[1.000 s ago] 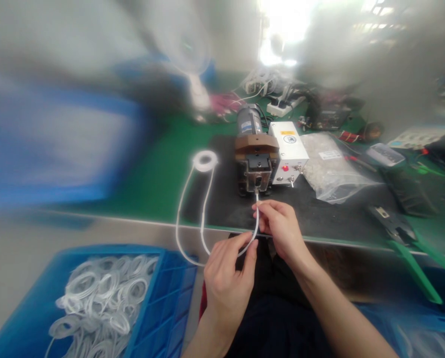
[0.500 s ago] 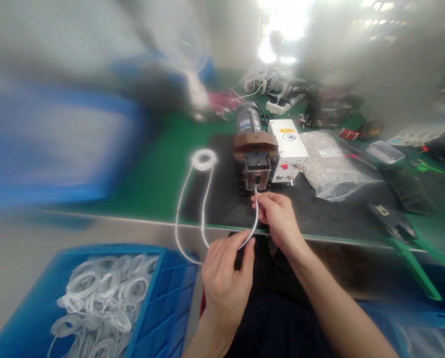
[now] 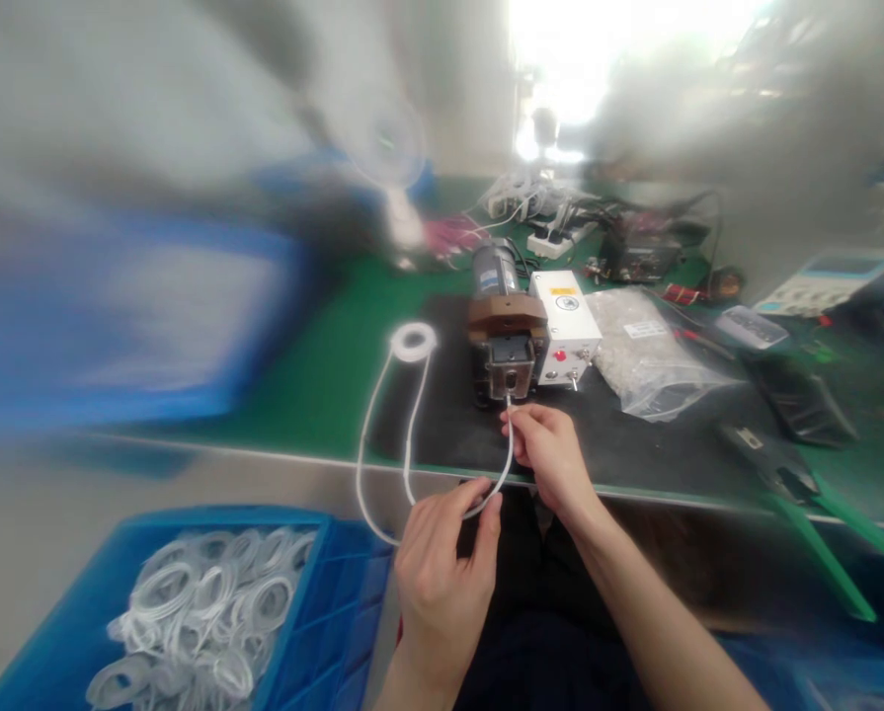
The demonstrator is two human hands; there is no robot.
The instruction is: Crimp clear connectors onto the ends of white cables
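A white cable (image 3: pixel 410 444) runs from a white coil (image 3: pixel 413 342) on the black mat down over the bench edge and back up to a small motor-driven machine (image 3: pixel 511 365). My right hand (image 3: pixel 549 449) pinches the cable just below the machine's front opening, where its end meets the machine. Lower and to the left, my left hand (image 3: pixel 445 563) has the cable between thumb and fingers, and a curved length bridges the two hands. How far the end goes into the opening cannot be made out. Beside the machine stands a white control box (image 3: pixel 566 331) with a red button and switches.
Below left, a blue crate (image 3: pixel 323 592) holds many coiled white cables (image 3: pixel 211 602). Right of the control box lies a clear bag (image 3: pixel 634 346) of small pieces. Green-handled cutters (image 3: pixel 804 494) rest at the bench's right edge. A white fan (image 3: pixel 393 178) stands behind.
The whole scene sits slightly lower in the picture, as the head view has tilted. Both hands keep their hold on the cable, with the end still at the machine.
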